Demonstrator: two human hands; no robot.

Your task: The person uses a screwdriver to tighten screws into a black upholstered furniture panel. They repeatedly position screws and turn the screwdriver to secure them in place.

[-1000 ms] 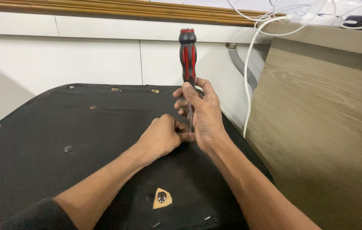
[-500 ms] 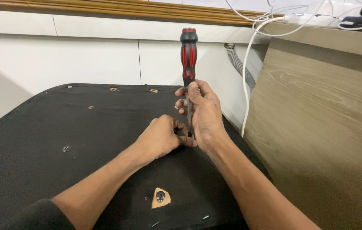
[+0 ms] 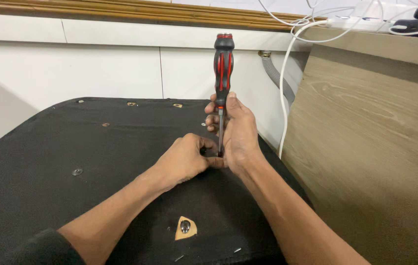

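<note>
**Screwdriver upright on the black panel**

While the wide black fabric-covered panel (image 3: 71, 147) lies flat, several small metal fittings already sit in it; the one under the tip is hidden. Right hand (image 3: 236, 132) wraps the red-and-black ribbed screwdriver (image 3: 222, 73), standing upright mid-panel. Left hand (image 3: 184, 159) curls closed, pinching at the steel shaft's base.

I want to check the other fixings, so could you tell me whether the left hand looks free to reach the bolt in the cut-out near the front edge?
Probably not right away: the left hand is pinched at the screwdriver tip. Nothing lies on the black panel between it and the bolt.
</note>
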